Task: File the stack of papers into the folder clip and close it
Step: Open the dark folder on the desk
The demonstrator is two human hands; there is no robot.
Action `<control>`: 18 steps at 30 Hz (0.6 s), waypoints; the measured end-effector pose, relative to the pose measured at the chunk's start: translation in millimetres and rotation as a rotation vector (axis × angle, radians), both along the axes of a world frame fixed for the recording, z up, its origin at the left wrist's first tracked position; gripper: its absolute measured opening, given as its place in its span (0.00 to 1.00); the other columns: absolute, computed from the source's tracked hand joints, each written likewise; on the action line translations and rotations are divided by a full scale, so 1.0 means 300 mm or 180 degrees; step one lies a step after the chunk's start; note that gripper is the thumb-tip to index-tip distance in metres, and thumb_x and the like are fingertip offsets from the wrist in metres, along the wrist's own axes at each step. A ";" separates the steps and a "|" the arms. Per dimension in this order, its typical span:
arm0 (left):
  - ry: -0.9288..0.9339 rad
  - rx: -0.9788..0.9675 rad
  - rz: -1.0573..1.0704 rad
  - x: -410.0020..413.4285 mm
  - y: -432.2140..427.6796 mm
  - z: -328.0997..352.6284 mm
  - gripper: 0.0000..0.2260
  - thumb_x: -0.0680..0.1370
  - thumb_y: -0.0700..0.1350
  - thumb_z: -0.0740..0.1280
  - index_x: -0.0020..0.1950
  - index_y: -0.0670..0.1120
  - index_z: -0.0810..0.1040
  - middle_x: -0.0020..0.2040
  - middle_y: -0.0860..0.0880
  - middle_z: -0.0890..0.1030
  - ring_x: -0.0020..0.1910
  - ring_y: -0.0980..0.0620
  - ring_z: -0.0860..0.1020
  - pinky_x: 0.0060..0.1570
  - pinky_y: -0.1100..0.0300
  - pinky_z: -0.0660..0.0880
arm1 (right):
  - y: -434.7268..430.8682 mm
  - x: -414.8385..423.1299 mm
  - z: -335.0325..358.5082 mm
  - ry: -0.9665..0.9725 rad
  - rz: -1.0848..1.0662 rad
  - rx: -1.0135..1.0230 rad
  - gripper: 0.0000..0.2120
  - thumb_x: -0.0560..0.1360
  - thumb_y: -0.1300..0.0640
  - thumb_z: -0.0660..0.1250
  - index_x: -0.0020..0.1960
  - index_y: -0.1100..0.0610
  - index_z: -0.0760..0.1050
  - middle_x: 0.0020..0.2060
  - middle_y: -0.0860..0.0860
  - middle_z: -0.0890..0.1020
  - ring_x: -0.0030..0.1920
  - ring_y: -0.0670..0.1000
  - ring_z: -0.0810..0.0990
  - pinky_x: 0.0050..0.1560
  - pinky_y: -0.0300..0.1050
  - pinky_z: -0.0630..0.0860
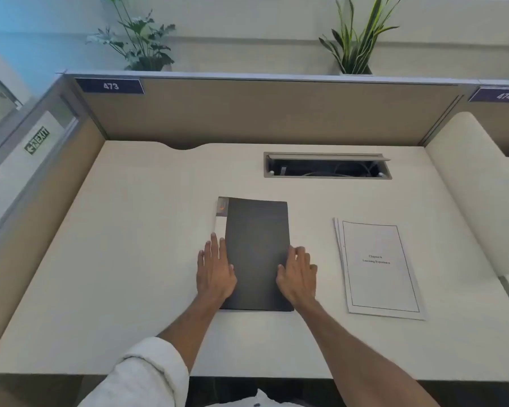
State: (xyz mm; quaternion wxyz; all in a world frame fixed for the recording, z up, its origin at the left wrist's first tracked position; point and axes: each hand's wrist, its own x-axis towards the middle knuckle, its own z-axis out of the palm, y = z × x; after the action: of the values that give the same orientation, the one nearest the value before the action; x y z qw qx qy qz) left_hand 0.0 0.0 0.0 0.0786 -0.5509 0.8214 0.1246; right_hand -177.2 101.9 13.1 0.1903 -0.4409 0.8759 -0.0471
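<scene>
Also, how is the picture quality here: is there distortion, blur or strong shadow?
Head view: wide-angle distortion bows the desk edges and partition; lighting is soft and even, with faint shadows under the left hand and right hand; the title on the stack of papers is slightly blurred; the dark folder shows no glare.

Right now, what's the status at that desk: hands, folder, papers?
Left hand flat on dark grey folder's spine edge, right hand at its opening edge. Folder closed. White paper stack lies apart, right, unfiled. Nothing between them.
</scene>
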 end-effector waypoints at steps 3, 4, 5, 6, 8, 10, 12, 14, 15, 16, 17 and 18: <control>-0.0048 0.0102 0.0188 0.011 -0.014 0.004 0.33 0.89 0.49 0.59 0.90 0.42 0.49 0.90 0.38 0.49 0.88 0.38 0.59 0.88 0.46 0.59 | -0.002 -0.006 -0.006 -0.0399 -0.0640 -0.0078 0.17 0.84 0.55 0.62 0.70 0.59 0.71 0.68 0.55 0.74 0.70 0.59 0.75 0.68 0.58 0.75; -0.0014 0.0151 0.0189 0.010 -0.015 0.003 0.33 0.89 0.49 0.60 0.90 0.42 0.50 0.90 0.37 0.52 0.87 0.38 0.63 0.86 0.45 0.63 | -0.003 -0.010 -0.011 -0.0516 -0.0735 -0.0049 0.16 0.83 0.56 0.63 0.70 0.59 0.72 0.67 0.56 0.74 0.69 0.60 0.75 0.68 0.59 0.75; -0.0028 0.0276 0.0193 0.005 -0.015 0.003 0.32 0.89 0.49 0.60 0.90 0.42 0.51 0.89 0.37 0.54 0.85 0.37 0.65 0.84 0.45 0.66 | -0.005 -0.009 -0.012 -0.0632 -0.0807 -0.0043 0.16 0.83 0.57 0.63 0.69 0.60 0.71 0.67 0.56 0.74 0.69 0.60 0.75 0.68 0.59 0.75; -0.0056 0.0321 0.0188 0.002 -0.011 0.001 0.32 0.89 0.49 0.60 0.90 0.42 0.51 0.88 0.37 0.57 0.83 0.37 0.68 0.82 0.45 0.69 | -0.008 -0.007 -0.019 -0.0725 -0.0873 -0.0080 0.16 0.82 0.57 0.64 0.69 0.60 0.71 0.67 0.56 0.74 0.69 0.60 0.75 0.68 0.59 0.75; -0.0077 0.0380 0.0144 -0.004 -0.010 0.011 0.32 0.89 0.48 0.61 0.89 0.41 0.51 0.86 0.37 0.60 0.80 0.37 0.70 0.78 0.44 0.73 | -0.017 -0.005 -0.019 -0.0906 -0.1049 -0.0176 0.17 0.82 0.58 0.65 0.70 0.60 0.71 0.68 0.56 0.73 0.70 0.61 0.75 0.69 0.59 0.75; -0.0062 0.0432 0.0139 -0.008 -0.013 0.014 0.32 0.89 0.48 0.61 0.89 0.41 0.51 0.86 0.37 0.60 0.80 0.37 0.70 0.75 0.44 0.76 | -0.028 -0.006 -0.022 -0.1080 -0.1239 -0.0238 0.18 0.82 0.59 0.65 0.71 0.60 0.71 0.70 0.56 0.73 0.71 0.61 0.75 0.70 0.58 0.75; -0.0057 0.0502 0.0162 -0.012 -0.006 0.016 0.33 0.89 0.48 0.61 0.89 0.41 0.51 0.86 0.38 0.59 0.81 0.37 0.68 0.74 0.44 0.78 | -0.037 -0.010 -0.025 -0.1225 -0.1415 -0.0295 0.20 0.82 0.60 0.66 0.72 0.61 0.71 0.71 0.56 0.72 0.72 0.61 0.74 0.71 0.58 0.75; -0.0051 0.0540 0.0189 -0.012 -0.008 0.011 0.33 0.89 0.47 0.61 0.89 0.41 0.50 0.87 0.38 0.58 0.81 0.37 0.68 0.72 0.44 0.79 | -0.050 -0.019 -0.026 -0.1452 -0.1675 -0.0375 0.20 0.81 0.60 0.66 0.73 0.61 0.72 0.72 0.56 0.72 0.74 0.60 0.74 0.73 0.58 0.74; -0.0043 0.0555 0.0195 -0.011 -0.009 0.011 0.33 0.89 0.47 0.61 0.89 0.41 0.50 0.87 0.38 0.58 0.81 0.37 0.68 0.72 0.44 0.80 | -0.057 -0.025 -0.025 -0.1590 -0.1844 -0.0420 0.21 0.81 0.60 0.66 0.73 0.61 0.72 0.72 0.57 0.72 0.74 0.61 0.74 0.74 0.58 0.74; 0.0005 0.0552 0.0223 -0.010 -0.012 0.009 0.33 0.88 0.47 0.61 0.89 0.41 0.50 0.86 0.38 0.59 0.81 0.37 0.68 0.71 0.44 0.80 | -0.066 -0.036 -0.028 -0.1708 -0.2015 -0.0444 0.21 0.82 0.60 0.66 0.74 0.61 0.73 0.73 0.57 0.72 0.75 0.61 0.74 0.74 0.58 0.74; 0.0003 0.0572 0.0211 -0.010 -0.014 0.009 0.33 0.88 0.47 0.61 0.89 0.41 0.50 0.86 0.38 0.60 0.80 0.37 0.68 0.70 0.44 0.80 | -0.071 -0.047 -0.029 -0.1829 -0.2161 -0.0475 0.21 0.82 0.61 0.66 0.74 0.62 0.75 0.73 0.58 0.73 0.75 0.62 0.74 0.74 0.57 0.75; 0.0020 0.0592 0.0208 -0.009 -0.016 0.009 0.33 0.88 0.47 0.62 0.89 0.41 0.50 0.85 0.39 0.61 0.79 0.37 0.69 0.69 0.44 0.81 | -0.076 -0.060 -0.037 -0.1947 -0.2273 -0.0525 0.19 0.81 0.62 0.65 0.71 0.63 0.78 0.71 0.59 0.76 0.73 0.63 0.76 0.71 0.56 0.77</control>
State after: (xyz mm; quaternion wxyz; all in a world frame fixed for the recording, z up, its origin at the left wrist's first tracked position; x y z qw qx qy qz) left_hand -2.6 -4.9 2.7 0.1227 -0.5674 0.7882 0.2045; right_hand -195.2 78.9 2.1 0.3757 -0.0919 0.8697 -0.3067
